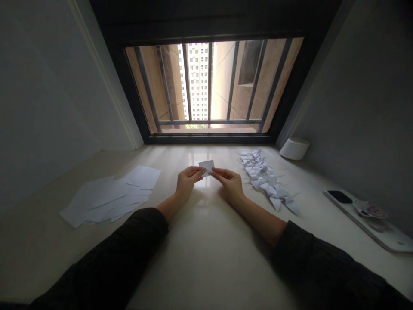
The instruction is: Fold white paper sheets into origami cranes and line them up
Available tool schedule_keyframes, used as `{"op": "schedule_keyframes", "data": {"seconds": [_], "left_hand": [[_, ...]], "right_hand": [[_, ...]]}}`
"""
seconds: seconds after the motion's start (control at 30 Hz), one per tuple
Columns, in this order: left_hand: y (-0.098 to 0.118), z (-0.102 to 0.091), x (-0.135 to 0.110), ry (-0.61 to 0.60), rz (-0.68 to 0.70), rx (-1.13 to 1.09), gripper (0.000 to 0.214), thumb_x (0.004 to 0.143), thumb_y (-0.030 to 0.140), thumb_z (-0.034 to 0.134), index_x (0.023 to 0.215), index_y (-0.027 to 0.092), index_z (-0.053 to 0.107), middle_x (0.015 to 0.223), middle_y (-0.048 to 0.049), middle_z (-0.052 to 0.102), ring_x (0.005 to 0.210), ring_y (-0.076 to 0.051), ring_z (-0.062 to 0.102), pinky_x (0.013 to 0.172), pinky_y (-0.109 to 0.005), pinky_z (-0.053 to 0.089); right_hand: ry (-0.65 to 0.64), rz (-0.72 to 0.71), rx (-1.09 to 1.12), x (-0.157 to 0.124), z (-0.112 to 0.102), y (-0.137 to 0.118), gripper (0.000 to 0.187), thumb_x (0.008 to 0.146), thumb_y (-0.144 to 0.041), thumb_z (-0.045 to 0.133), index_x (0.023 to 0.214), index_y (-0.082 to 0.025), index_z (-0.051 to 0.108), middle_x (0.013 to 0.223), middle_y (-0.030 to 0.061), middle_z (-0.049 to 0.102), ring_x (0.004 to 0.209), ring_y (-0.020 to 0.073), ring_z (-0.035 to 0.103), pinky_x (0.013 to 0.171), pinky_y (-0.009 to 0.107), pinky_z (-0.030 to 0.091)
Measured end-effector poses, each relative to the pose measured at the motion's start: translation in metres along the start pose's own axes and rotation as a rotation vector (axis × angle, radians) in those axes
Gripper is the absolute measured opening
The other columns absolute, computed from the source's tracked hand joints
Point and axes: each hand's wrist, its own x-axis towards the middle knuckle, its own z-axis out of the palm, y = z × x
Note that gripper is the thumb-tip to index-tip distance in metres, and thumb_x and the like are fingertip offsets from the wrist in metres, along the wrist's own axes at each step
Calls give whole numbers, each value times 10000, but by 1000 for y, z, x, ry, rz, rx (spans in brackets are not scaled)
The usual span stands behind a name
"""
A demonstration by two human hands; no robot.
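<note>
Between my two hands is a small square of white paper [207, 165], held up just over the pale surface. My left hand [187, 178] pinches its left lower edge between thumb and fingers. On the other side, my right hand [229, 182] grips the right lower edge in the same way. The fingertips hide the paper's lower corners, and I cannot tell how many layers it has. To the left lie several loose white paper sheets [109, 196], overlapping. Right of my right hand, folded white paper cranes [263, 176] stand in rows.
A white roll-shaped object [294, 149] stands in the back right corner. At the right lies a phone [364, 219] with a round ornament [372, 211] on it. A dark-framed window [209, 139] with bars closes off the far side of the pale ledge [200, 258].
</note>
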Motion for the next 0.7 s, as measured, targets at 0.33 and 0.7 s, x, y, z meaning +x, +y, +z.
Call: {"op": "schedule_keyframes", "data": {"seconds": [0.33,0.7], "left_hand": [[-2,-1,1,6,3,-5,263,586,319,769,767,156,670,805,-44,706,797,-168,647,772,-323,506],[-3,0,2,1,23,25,269,596,336,760,756,146,657,802,-49,704,778,-164,645,759,-315,506]], "right_hand": [[-7,35,40,3,-1,3,327,491,-298,814,783,-179,729,809,60,736,783,230,686,844,399,517],[-1,42,18,3,-2,3,344,472,-335,817,764,-177,727,780,59,736,756,230,685,826,405,524]]}}
